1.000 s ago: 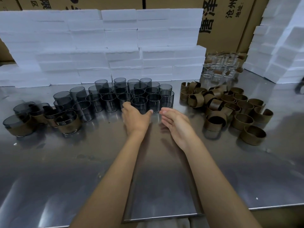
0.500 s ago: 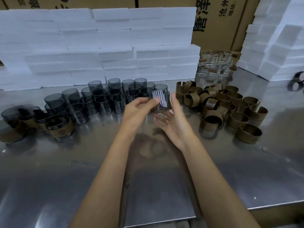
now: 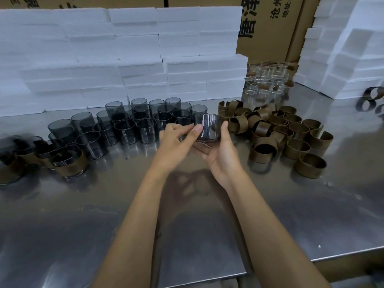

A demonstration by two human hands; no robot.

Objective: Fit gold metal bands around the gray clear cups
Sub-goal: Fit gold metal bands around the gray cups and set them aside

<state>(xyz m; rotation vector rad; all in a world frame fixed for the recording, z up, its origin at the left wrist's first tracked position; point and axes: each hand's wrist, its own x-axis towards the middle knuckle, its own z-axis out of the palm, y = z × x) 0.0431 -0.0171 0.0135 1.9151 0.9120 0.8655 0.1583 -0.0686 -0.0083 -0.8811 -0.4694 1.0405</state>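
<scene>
Lighting even, moderately dim, from overhead. Steel bench [image 3: 62, 225] shows broad soft glare patches near its front edge and at the right side; dark reflections of both forearms lie at centre. White foam blocks [image 3: 135, 48] along the back edge nearly blown out, little surface detail. Wide-angle distortion bows the bench's front edge and stretches the corners. Far left and far right edges smeared, soft; centre reasonably sharp.
</scene>
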